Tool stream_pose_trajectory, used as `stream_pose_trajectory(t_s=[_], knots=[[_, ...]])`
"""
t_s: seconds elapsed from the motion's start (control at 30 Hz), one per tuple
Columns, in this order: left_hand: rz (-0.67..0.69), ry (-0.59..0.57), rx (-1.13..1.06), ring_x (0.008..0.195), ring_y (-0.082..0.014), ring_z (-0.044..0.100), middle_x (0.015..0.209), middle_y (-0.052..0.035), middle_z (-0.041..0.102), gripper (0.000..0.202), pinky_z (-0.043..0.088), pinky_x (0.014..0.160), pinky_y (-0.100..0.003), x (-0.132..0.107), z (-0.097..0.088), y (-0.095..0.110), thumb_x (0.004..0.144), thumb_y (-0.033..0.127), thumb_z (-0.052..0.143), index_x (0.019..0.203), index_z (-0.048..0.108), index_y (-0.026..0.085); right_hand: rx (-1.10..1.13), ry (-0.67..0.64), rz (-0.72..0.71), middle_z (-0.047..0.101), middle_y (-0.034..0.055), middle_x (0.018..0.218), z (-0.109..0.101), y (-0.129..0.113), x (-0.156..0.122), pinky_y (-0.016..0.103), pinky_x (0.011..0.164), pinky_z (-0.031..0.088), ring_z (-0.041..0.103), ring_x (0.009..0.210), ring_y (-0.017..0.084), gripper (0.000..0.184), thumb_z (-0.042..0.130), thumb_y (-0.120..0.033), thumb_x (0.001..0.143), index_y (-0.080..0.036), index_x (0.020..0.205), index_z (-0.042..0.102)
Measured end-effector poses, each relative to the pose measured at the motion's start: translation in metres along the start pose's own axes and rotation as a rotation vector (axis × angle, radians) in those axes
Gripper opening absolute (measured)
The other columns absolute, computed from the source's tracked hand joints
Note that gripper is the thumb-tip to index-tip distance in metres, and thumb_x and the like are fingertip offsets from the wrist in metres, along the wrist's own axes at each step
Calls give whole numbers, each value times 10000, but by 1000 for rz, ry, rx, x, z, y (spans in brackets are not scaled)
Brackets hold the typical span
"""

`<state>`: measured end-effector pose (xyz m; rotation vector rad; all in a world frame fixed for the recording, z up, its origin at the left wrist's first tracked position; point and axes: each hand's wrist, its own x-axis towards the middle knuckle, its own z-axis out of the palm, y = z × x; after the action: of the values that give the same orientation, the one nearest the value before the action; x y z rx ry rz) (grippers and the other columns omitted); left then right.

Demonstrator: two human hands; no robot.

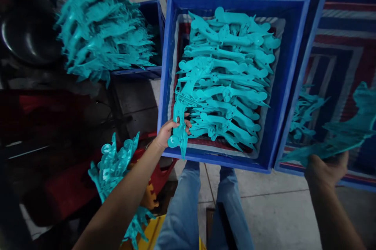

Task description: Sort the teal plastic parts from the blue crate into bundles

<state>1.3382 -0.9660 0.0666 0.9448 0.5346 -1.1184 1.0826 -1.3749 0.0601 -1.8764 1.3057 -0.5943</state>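
My left hand [172, 130] is closed on a long turquoise plastic part [188, 97] lying at the left side of the middle blue crate [167, 66], which holds several stacked turquoise parts [229, 77]. My right hand [326, 167] grips a blurred bunch of turquoise parts [346, 132] over the near edge of the right blue crate [315, 30]. That crate is lined with a striped sheet and holds a few more parts [305, 113] at its left.
A heap of turquoise parts [102, 30] overflows a blue crate [152, 15] at the far left. More parts [114, 163] lie on a red crate [64, 191] by my left arm. My jeans-clad legs [202, 211] stand on a tiled floor [279, 211]. A dark round bowl [26, 34] sits far left.
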Motion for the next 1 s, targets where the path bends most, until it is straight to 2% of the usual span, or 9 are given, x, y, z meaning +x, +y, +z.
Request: stream_pose_trajectory(t_s=[0.13, 0.23, 0.3, 0.37, 0.47, 0.63, 0.77, 1.0], knots=[[-11, 34, -1, 743, -232, 662, 923, -111, 698, 552, 534, 687, -371, -8, -12, 5, 669, 250, 535, 1201, 575, 109, 63, -94, 70, 631, 105, 1173, 12, -17, -13, 420, 896, 464, 623, 1034, 259, 561, 651, -173, 575, -323, 1115, 636], [-15, 56, -10, 701, -215, 646, 888, -100, 699, 472, 531, 661, -349, -13, -17, 7, 656, 246, 564, 1105, 622, 111, 150, -161, 225, 662, 64, 1083, 23, -44, -40, 418, 820, 507, 649, 921, 247, 530, 661, -169, 560, -316, 1069, 632], [-20, 72, -19, 679, -202, 636, 871, -86, 697, 414, 531, 658, -340, -15, -16, 7, 656, 237, 584, 1049, 642, 120, 214, -252, 372, 677, 52, 1017, 30, -61, -59, 410, 770, 531, 662, 857, 242, 557, 690, -185, 539, -269, 1083, 612], [-33, 67, -20, 689, -205, 634, 874, -76, 692, 414, 533, 664, -343, -15, -12, 6, 665, 233, 588, 1064, 639, 131, 297, -386, 483, 680, 69, 1038, 36, -73, -73, 398, 743, 544, 671, 861, 249, 623, 704, -198, 545, -237, 1153, 572], [-46, 36, 3, 704, -213, 630, 883, -75, 686, 493, 534, 665, -349, -14, -1, 4, 673, 240, 585, 1154, 608, 136, 394, -497, 535, 659, 106, 1134, 38, -83, -85, 374, 726, 555, 668, 924, 261, 682, 690, -205, 600, -242, 1257, 512], [-36, 55, 72, 706, -210, 632, 907, -83, 689, 558, 532, 665, -343, -10, 17, -6, 677, 226, 579, 1227, 577, 134, 429, -507, 543, 651, 115, 1169, 23, -82, -87, 349, 693, 561, 666, 947, 265, 721, 677, -197, 624, -258, 1314, 476], [-64, 18, 75, 719, -204, 634, 927, -80, 687, 544, 539, 695, -359, -5, 32, -18, 694, 225, 582, 1231, 572, 139, 442, -498, 545, 650, 97, 1179, 7, -78, -80, 337, 673, 559, 666, 943, 259, 739, 659, -178, 609, -271, 1318, 471], [-140, -20, 75, 703, -215, 652, 922, -93, 697, 589, 547, 651, -354, 4, 77, -43, 653, 223, 595, 1232, 561, 120, 470, -457, 565, 643, 104, 1186, -20, -69, -65, 349, 694, 556, 659, 950, 261, 724, 655, -182, 589, -245, 1289, 483]])
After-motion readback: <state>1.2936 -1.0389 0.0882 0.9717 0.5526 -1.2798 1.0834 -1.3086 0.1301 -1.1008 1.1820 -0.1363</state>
